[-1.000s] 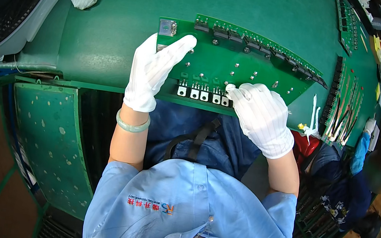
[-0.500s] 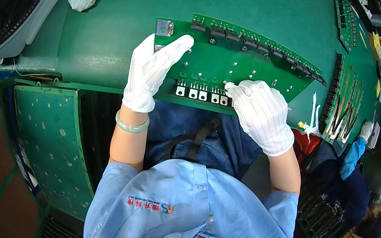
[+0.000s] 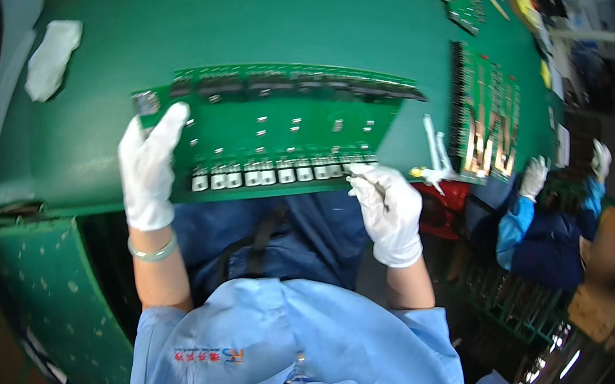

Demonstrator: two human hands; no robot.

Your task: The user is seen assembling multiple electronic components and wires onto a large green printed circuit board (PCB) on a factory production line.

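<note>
A long green circuit board [image 3: 309, 125] is held at the table's near edge, tilted with its right end farther up. A black strip of connectors [image 3: 291, 84] runs along its far side, and a row of transistors with pale metal tabs [image 3: 269, 177] lines its near side. My left hand [image 3: 146, 173], in a white glove, grips the board's left end, thumb on top. At the near right corner, my gloved right hand [image 3: 390, 218] has its thumb and fingertips pinched against the end of the transistor row. Its fingers partly hide that corner.
A white glove [image 3: 53, 60] lies at the left beside a grey fan housing [image 3: 5, 79]. Other boards [image 3: 483, 115] lie on the right, with a white plastic piece [image 3: 435, 151] nearer. A co-worker's gloved hand [image 3: 535, 178] shows at far right.
The whole view has shifted and turned. My right hand has slid rightward along the board's near edge to its corner, uncovering more transistors. My left hand keeps its grip.
</note>
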